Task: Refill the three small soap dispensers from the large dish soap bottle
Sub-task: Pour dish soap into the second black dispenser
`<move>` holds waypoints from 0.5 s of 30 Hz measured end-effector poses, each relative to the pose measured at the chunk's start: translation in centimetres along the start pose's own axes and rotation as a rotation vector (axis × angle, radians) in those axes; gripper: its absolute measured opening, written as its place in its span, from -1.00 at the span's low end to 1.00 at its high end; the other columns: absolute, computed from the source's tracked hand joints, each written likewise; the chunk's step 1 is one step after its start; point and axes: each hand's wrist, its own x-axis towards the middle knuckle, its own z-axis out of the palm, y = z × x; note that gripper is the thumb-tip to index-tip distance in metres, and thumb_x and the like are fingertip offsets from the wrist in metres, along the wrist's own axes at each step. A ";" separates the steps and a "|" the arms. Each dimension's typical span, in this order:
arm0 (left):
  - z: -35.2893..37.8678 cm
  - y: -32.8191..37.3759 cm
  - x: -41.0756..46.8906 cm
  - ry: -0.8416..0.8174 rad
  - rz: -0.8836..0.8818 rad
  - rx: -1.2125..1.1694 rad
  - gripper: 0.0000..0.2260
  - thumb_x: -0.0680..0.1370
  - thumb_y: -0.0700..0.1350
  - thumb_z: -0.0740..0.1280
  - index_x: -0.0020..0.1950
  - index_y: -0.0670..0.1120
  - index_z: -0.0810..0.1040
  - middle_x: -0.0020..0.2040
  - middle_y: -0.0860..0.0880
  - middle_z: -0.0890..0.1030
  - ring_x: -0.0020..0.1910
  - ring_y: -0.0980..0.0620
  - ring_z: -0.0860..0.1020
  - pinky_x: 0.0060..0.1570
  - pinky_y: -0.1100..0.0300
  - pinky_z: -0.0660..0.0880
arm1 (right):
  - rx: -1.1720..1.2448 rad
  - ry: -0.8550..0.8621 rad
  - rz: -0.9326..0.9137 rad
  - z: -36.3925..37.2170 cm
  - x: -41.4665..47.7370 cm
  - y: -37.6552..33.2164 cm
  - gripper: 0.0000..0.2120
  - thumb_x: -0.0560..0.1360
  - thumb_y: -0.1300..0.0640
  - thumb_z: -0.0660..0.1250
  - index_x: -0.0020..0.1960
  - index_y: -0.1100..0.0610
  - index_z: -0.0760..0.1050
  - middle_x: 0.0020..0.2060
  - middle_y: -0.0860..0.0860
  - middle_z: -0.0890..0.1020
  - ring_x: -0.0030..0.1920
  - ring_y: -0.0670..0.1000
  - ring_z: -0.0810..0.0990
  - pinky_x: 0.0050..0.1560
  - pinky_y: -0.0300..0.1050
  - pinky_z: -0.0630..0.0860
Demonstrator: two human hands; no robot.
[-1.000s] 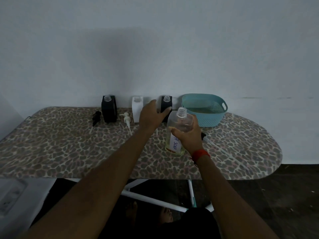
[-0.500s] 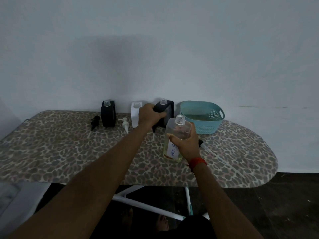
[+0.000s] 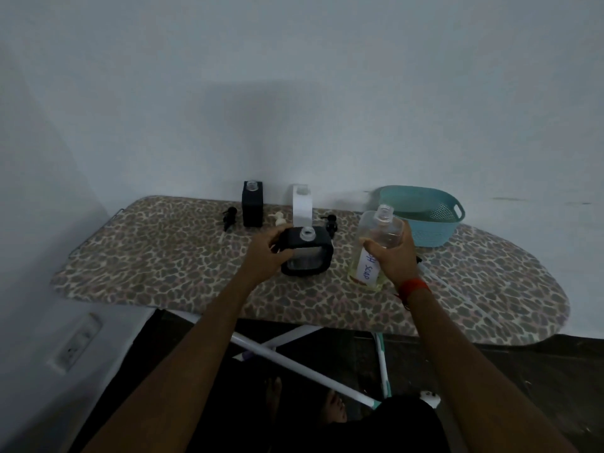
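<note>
Left grip wraps the black dispenser, right grip clutches the soap bottle just right of it, both uncapped, probably lined up for pouring.

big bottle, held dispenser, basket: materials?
Big bottle: clear glossy plastic, likely; yellowish liquid shows through, paper label.
Held dispenser: matte black shell, probably plastic, with a clear window and clear threaded neck.
Basket: teal moulded plastic, judging by its perforated wall and cut-out handle.
</note>
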 end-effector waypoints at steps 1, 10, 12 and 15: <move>0.2 -0.5 -0.1 -0.021 -0.007 0.005 -0.51 0.46 -0.13 0.36 0.40 -0.06 0.47 0.24 0.08 0.56 0.18 0.18 0.56 0.11 0.45 0.49 | -0.007 0.001 -0.003 0.0 -0.1 -0.1 -0.49 0.35 0.25 0.58 0.14 -0.11 0.44 0.03 -0.13 0.65 0.02 -0.07 0.67 -0.01 -0.08 0.62; 4.4 -0.8 -2.9 0.228 -0.282 -0.142 -0.25 0.58 -0.17 0.44 0.65 -0.17 0.08 0.63 -0.14 0.20 0.60 -0.10 0.21 0.51 0.02 0.28 | -0.002 -0.012 0.015 -0.2 0.1 0.2 -0.45 0.37 0.29 0.55 0.28 0.15 0.41 0.13 0.07 0.63 0.10 0.07 0.65 0.12 0.15 0.61; 7.1 0.3 -4.0 0.343 -0.336 -0.090 -0.07 0.49 -0.02 0.54 0.65 -0.19 0.03 0.64 -0.16 0.15 0.62 -0.13 0.15 0.57 -0.09 0.19 | -0.003 -0.005 0.017 -0.1 0.2 0.2 -0.45 0.37 0.29 0.55 0.28 0.15 0.41 0.13 0.07 0.63 0.10 0.07 0.64 0.13 0.16 0.60; 11.0 1.7 -4.5 0.478 -0.363 -0.073 0.12 0.39 0.11 0.60 0.66 -0.21 -0.08 0.66 -0.19 0.04 0.64 -0.14 0.04 0.61 -0.06 0.06 | 0.004 -0.009 0.015 -0.1 0.2 0.3 -0.45 0.38 0.30 0.55 0.28 0.14 0.41 0.12 0.05 0.63 0.08 0.04 0.66 0.11 0.14 0.62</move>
